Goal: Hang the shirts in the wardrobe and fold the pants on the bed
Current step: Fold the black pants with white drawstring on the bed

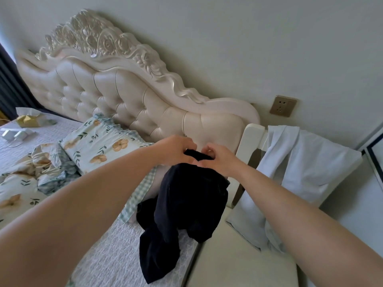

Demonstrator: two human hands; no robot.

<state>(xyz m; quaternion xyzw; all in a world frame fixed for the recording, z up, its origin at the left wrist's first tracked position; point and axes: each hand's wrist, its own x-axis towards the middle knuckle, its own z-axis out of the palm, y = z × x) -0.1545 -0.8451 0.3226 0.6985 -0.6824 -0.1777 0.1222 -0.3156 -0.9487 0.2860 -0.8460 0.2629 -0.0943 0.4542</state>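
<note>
I'm holding the black pants (190, 204) up by the top edge, my left hand (176, 151) and my right hand (217, 160) both pinching the fabric, close together. Pants are hanging in front of the headboard (124, 96), lower end trailing on the bed (107, 255). White shirt (306, 162) is draping over the chair (238, 264)

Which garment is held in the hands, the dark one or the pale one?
The black garment: both the left hand and right hand grip its top edge. The white garment hangs untouched over the chair.
</note>
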